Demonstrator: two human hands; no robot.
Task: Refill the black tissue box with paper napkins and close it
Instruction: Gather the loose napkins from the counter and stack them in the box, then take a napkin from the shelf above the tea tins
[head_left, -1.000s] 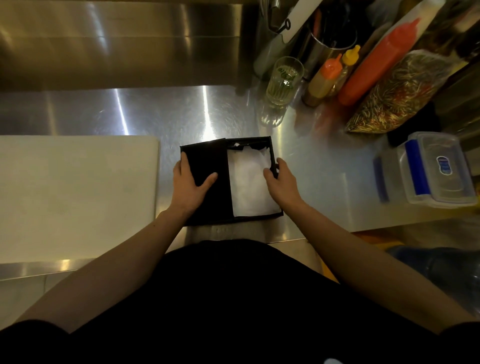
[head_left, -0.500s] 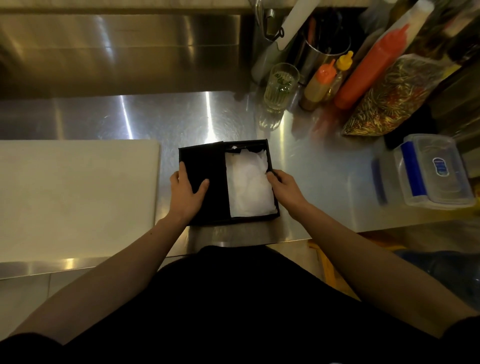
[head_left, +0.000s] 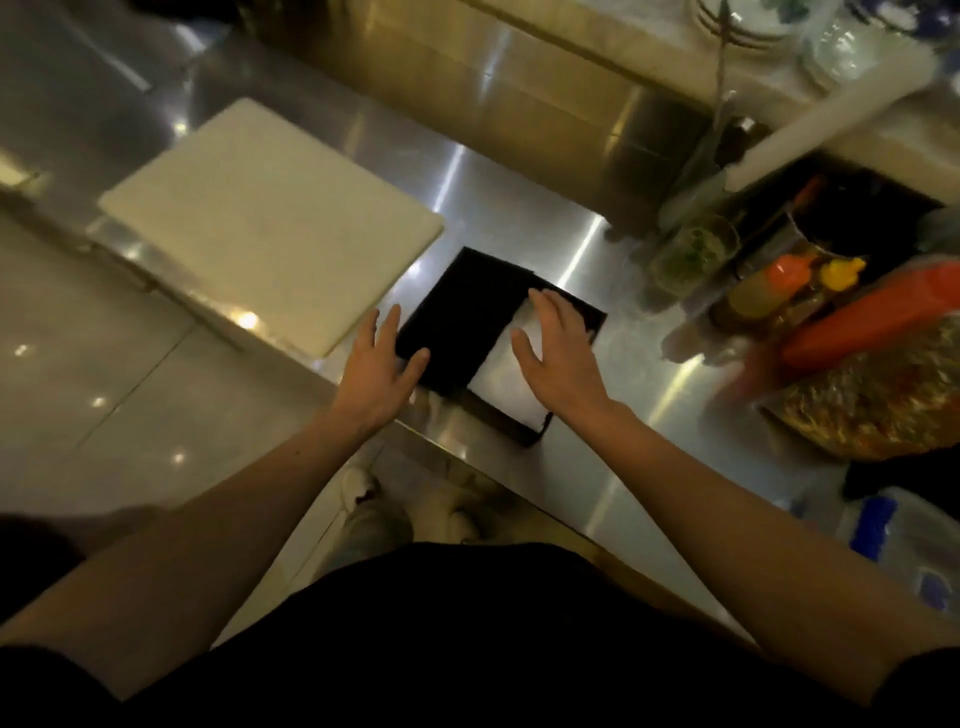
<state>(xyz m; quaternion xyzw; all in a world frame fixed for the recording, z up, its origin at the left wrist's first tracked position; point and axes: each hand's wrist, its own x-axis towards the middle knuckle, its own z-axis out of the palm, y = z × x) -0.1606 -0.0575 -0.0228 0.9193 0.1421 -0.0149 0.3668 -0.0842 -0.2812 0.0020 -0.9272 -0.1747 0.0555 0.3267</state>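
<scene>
The black tissue box (head_left: 462, 322) lies open on the steel counter near its front edge. Its flat lid half is on the left, and the tray half on the right holds white paper napkins (head_left: 501, 382). My left hand (head_left: 376, 364) hovers at the lid's near-left edge with fingers spread, thumb just over the lid. My right hand (head_left: 558, 353) is flat above the napkins, fingers apart, covering most of them. Neither hand grips anything.
A white cutting board (head_left: 260, 218) lies left of the box. On the right stand a glass (head_left: 693, 254), small sauce bottles (head_left: 774, 286), a red squeeze bottle (head_left: 872, 317), a patterned bag (head_left: 878, 395) and a clear lidded container (head_left: 904, 540). The counter edge (head_left: 467, 457) runs just under the box.
The view has swung and tilted left. My left hand has lifted off the lid and opened. My right hand has moved from the tray's right edge to over the napkins.
</scene>
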